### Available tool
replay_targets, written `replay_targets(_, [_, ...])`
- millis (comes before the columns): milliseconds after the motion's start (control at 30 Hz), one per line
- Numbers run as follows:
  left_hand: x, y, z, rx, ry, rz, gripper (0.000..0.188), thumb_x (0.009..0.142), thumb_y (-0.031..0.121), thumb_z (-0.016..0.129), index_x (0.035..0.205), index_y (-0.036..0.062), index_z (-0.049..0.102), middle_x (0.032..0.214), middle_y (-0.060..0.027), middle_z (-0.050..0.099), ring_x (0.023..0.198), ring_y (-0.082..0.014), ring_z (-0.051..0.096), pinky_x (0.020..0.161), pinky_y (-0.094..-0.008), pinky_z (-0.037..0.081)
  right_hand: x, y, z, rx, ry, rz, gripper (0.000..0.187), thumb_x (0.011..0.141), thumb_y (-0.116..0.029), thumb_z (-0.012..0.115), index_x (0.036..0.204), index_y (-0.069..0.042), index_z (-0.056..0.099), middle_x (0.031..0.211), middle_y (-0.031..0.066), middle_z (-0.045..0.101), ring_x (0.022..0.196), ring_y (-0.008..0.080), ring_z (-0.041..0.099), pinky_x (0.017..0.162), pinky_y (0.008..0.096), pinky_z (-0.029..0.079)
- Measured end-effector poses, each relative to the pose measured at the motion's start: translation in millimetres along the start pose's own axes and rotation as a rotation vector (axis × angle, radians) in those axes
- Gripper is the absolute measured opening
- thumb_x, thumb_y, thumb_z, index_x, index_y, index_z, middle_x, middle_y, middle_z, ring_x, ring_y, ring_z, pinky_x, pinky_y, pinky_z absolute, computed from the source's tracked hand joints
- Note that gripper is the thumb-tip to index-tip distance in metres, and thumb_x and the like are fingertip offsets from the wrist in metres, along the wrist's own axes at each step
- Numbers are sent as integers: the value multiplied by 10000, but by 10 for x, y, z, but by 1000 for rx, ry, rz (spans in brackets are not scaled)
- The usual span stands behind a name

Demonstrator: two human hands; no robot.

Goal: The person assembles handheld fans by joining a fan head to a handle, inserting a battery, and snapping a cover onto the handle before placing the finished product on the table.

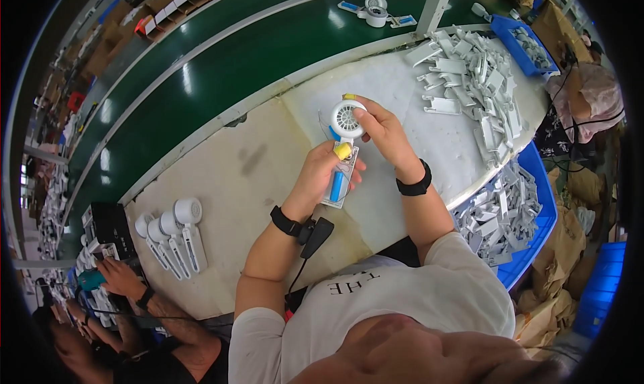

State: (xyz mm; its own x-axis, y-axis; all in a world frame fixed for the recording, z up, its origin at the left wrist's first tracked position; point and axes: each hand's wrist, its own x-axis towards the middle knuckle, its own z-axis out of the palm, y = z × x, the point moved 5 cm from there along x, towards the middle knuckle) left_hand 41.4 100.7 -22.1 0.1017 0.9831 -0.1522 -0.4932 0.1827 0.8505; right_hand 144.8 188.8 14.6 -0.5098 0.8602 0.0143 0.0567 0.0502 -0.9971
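Note:
Between my hands, above the table, is a white handheld fan [347, 119] with a round slotted grille. Its handle is open and shows a blue cylindrical battery [337, 187] and thin wires. My left hand [318, 174] grips the handle, its yellow-wrapped thumb near the joint with the head. My right hand [385, 130] holds the round head from the right, thumb on the grille; one of its fingertips also has a yellow wrap. Several similar white fans [176, 233] lie in a row left of my left forearm.
Loose white plastic handle shells [469, 82] are heaped at the table's right, with more in a blue bin [533, 240] below. Beyond the table runs a green conveyor [228, 69] carrying another opened fan [376, 12]. A co-worker's hand [121, 277] is at the lower left.

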Motion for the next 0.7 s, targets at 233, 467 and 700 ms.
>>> replay_targets(233, [-12,9,66,-16,12,-10,279,897,234,485,1014,-19,501,809,-143,611,604,-184,599,514,-286,489,-39,-84,-10,36,31,-87,371,903,-273,507,1203,-61,556,904,-6,609,747,49,513,620,194,425])
replay_targets(467, [-24,145,-7,33,61,38,199,829,76,480,1010,-6,471,779,-121,584,569,-173,574,504,-299,469,-46,-104,-65,252,33,-291,408,898,-171,477,1281,-32,456,1075,26,565,938,79,518,801,234,422])
replay_targets(700, [-45,157,-14,29,83,33,189,811,56,463,988,-9,481,766,-122,582,540,-172,564,494,-299,464,-75,-157,-66,244,-100,-262,451,894,-188,498,1309,-28,420,1145,36,536,1042,123,495,913,267,375])
